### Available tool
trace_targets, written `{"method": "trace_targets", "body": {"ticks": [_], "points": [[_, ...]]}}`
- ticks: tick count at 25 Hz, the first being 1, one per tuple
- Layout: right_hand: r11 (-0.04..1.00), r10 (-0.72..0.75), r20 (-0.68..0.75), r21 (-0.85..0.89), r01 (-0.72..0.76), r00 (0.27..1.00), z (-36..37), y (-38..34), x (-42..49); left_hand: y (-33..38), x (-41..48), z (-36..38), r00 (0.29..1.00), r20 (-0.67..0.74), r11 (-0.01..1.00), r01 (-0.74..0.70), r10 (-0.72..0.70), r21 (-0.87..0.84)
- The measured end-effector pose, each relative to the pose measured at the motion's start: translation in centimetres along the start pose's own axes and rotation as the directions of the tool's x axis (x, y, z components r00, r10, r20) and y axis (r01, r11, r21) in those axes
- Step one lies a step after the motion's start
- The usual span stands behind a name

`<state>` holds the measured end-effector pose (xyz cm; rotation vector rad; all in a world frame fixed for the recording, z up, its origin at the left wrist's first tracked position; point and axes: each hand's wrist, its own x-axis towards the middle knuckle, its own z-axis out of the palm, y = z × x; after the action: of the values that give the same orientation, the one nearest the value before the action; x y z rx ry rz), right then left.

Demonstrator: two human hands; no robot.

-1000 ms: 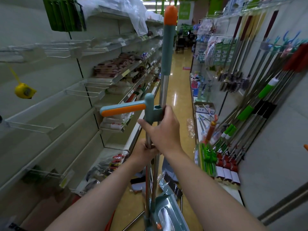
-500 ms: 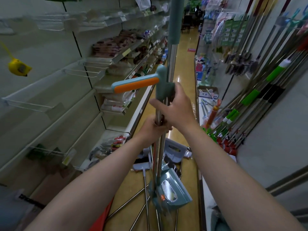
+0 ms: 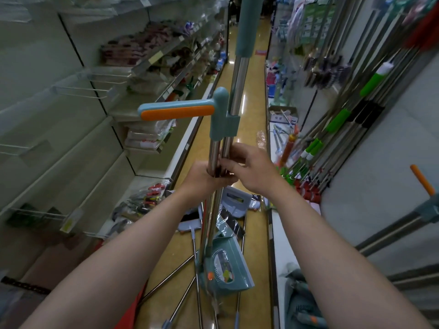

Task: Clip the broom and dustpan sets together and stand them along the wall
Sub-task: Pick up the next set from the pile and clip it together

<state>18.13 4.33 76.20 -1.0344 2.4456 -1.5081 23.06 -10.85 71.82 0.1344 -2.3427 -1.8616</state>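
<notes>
Two poles in one grip: which step is this? the first asks.

Clipping, by the look of it, the second answers. The left hand (image 3: pixel 204 175) wraps both steel poles (image 3: pixel 215 153) just below the teal clip (image 3: pixel 225 125). The right hand (image 3: pixel 255 170) curls its fingers round the same pair from the other side, touching the left. The clip sits around the broom pole (image 3: pixel 237 86), and the dustpan handle (image 3: pixel 177 111) sticks out sideways above the hands.

And the dustpan itself?

Far below the hands, the dustpan (image 3: pixel 225 269) is down at the floor (image 3: pixel 251 110), tilted, among loose poles (image 3: pixel 171 277). Whether its lower end is locked in cannot be told.

What does the next move call for?

Probably a check that the pair holds, then a turn to the right, toward the wall (image 3: pixel 370 198), where another set (image 3: pixel 389 231) leans.

Room for that?

Tight. Shelves (image 3: pixel 78 148) stand to the left of the grip and leaning mops (image 3: pixel 337 117) to the right. The long broom grip (image 3: pixel 249 27) rises well above the hands and out of view. The person likely has to lift the set clear of the poles below before swinging it.
</notes>
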Motion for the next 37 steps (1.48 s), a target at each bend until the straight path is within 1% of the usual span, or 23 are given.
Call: {"method": "trace_targets", "body": {"ticks": [4,8,10,12,16,19,21,23,26,27,29,31,35,37], "points": [[0.998,0.004,0.014,0.055,-0.004,1.0,0.5,1.0,-1.2,-1.6,-0.4,0.3,0.998,0.064,1.0,0.003,-0.003,-0.001],[0.998,0.048,-0.073,-0.035,-0.051,0.996,1.8,0.7,-3.5,-2.1,-1.8,0.4,0.982,0.18,0.998,-0.042,0.049,-0.043],[0.991,0.109,-0.149,-0.066,-0.12,0.983,2.4,0.0,-5.3,-2.6,-2.6,0.6,0.952,0.297,0.995,-0.05,0.076,-0.091],[0.98,0.182,-0.182,-0.047,-0.194,0.966,2.3,-1.0,-7.7,-3.2,-3.4,1.1,0.913,0.394,0.991,-0.062,0.106,-0.123],[0.949,0.298,-0.264,-0.025,-0.315,0.917,1.5,-3.7,-13.4,-3.1,-5.2,3.6,0.81,0.562,0.985,-0.107,0.165,-0.135],[0.904,0.38,-0.383,-0.042,-0.426,0.842,0.5,-5.2,-18.3,-2.6,-7.1,7.0,0.684,0.7,0.978,-0.119,0.206,-0.171],[0.872,0.416,-0.449,-0.049,-0.486,0.791,-0.2,-6.1,-21.3,-2.0,-8.3,9.3,0.618,0.752,0.973,-0.131,0.229,-0.189],[0.855,0.428,-0.509,-0.04,-0.517,0.747,-0.9,-7.2,-24.2,-1.1,-9.7,11.7,0.547,0.795,0.965,-0.147,0.263,-0.218],[0.841,0.448,-0.592,0.023,-0.541,0.67,-2.1,-8.2,-28.6,0.4,-11.8,15.3,0.425,0.86,0.957,-0.185,0.283,-0.224],[0.831,0.459,-0.61,0.038,-0.554,0.646,-2.4,-8.3,-29.8,0.8,-12.4,16.4,0.396,0.873,0.954,-0.203,0.286,-0.22],[0.817,0.458,-0.653,0.042,-0.575,0.603,-3.2,-8.0,-32.3,1.6,-13.6,18.7,0.348,0.896,0.951,-0.234,0.277,-0.203],[0.8,0.456,-0.694,0.045,-0.599,0.557,-3.9,-7.2,-34.4,1.9,-14.7,21.1,0.316,0.909,0.945,-0.263,0.273,-0.192],[0.775,0.455,-0.758,0.079,-0.627,0.467,-5.8,-5.4,-38.4,2.7,-16.2,26.2,0.263,0.93,0.944,-0.273,0.257,-0.184],[0.773,0.456,-0.777,0.104,-0.626,0.434,-6.9,-4.6,-40.1,3.2,-16.8,28.8,0.251,0.937,0.943,-0.29,0.242,-0.165]]}}
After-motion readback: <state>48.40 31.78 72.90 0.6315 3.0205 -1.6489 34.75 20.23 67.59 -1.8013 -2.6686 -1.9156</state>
